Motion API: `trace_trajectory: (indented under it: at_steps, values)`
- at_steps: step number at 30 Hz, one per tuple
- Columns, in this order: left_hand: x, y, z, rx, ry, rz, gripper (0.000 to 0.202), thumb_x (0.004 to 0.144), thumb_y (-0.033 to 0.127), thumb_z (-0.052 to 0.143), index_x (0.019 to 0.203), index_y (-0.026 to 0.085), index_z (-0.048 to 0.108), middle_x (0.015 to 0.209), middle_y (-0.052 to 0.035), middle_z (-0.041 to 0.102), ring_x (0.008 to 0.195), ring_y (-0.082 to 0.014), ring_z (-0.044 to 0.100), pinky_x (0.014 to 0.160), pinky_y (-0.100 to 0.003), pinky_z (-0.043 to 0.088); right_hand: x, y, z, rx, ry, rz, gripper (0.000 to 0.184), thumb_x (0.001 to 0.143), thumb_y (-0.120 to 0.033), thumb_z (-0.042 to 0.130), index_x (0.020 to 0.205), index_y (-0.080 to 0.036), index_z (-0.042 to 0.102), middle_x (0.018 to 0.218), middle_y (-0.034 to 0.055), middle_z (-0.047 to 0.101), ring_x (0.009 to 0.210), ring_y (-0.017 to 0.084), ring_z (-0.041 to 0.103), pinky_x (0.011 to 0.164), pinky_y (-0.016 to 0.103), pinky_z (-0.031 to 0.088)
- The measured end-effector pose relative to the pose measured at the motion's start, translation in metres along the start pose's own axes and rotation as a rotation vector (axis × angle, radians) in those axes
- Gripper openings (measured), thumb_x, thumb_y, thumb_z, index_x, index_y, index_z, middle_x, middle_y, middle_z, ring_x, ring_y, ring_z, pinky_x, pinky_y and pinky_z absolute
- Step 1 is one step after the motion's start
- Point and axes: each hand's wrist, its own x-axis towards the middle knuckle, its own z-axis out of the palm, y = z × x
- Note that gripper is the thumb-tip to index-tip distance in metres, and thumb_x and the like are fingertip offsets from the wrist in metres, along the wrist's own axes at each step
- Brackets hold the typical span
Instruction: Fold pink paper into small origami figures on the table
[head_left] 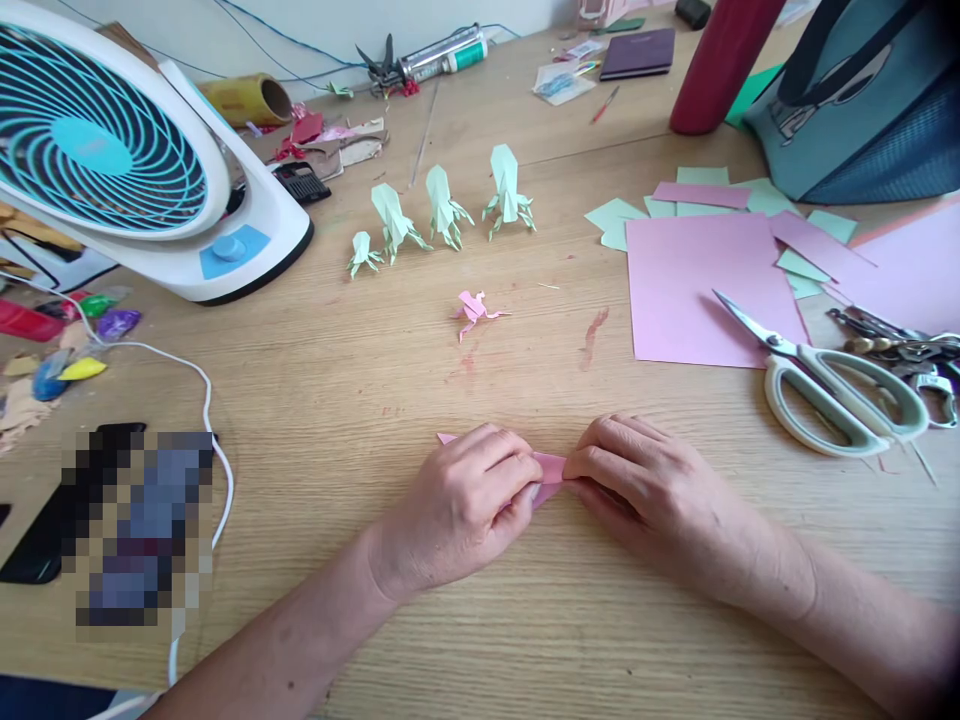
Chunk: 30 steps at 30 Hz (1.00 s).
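A folded piece of pink paper point(551, 468) lies low on the wooden table, mostly covered by my hands. My left hand point(480, 490) is closed over its left part, thumb and fingers pinching it, and one pink corner pokes out behind the knuckles. At the right end, the fingertips of my right hand point(645, 480) are pinched together on the paper. Beyond my hands sits a small pink origami figure point(474, 308) with thin legs. Behind that, several pale green origami figures point(445, 205) of different sizes stand in a row.
To the right, grey-handled scissors point(825, 385) rest partly on a pink sheet point(697, 285), near keys point(900, 340) and paper scraps. A fan point(225, 190) stands at left, with a white cable point(206, 400) below it. A red bottle point(720, 70) and bag point(862, 120) are at back right.
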Motion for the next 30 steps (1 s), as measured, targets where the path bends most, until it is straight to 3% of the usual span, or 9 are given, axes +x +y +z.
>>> trace_trajectory:
  at_steps: [7,13,23,30]
  values:
    - [-0.003,0.005,0.004,0.121,-0.012,-0.009,0.011,0.093,0.016,0.057,0.092,0.017,0.068,0.088,-0.0013,0.069,0.082,-0.015,0.061,0.075,-0.029,0.048,0.002,-0.002,0.002,-0.021,0.011,0.018,0.017,0.095,-0.016,0.051,0.082,-0.016,0.063,0.077,0.0042,0.056,0.07,0.018,0.051,0.067,0.032,0.039]
    - [-0.004,0.009,0.0,0.01,0.006,-0.095,0.009,0.094,0.02,0.058,0.09,0.019,0.066,0.082,0.0028,0.069,0.08,-0.0123,0.063,0.072,-0.027,0.045,0.002,-0.003,0.001,-0.014,-0.003,0.017,0.014,0.092,-0.016,0.055,0.08,-0.016,0.063,0.078,0.0037,0.056,0.07,0.017,0.05,0.067,0.032,0.038]
    - [-0.004,0.014,0.001,0.097,-0.078,-0.146,0.018,0.097,0.027,0.053,0.089,0.019,0.067,0.083,0.0006,0.065,0.079,-0.0139,0.061,0.071,-0.028,0.046,0.002,-0.003,0.002,-0.001,-0.018,0.057,0.018,0.094,-0.018,0.053,0.079,-0.016,0.063,0.078,0.0043,0.056,0.071,0.018,0.052,0.068,0.032,0.04]
    - [-0.003,0.013,0.0,0.007,-0.045,-0.197,0.016,0.097,0.029,0.054,0.09,0.02,0.065,0.109,-0.0009,0.064,0.085,-0.0125,0.063,0.071,-0.028,0.046,0.0,-0.005,-0.001,0.036,-0.012,0.065,0.013,0.093,-0.013,0.053,0.085,-0.016,0.062,0.086,0.0064,0.059,0.077,0.019,0.055,0.072,0.033,0.043]
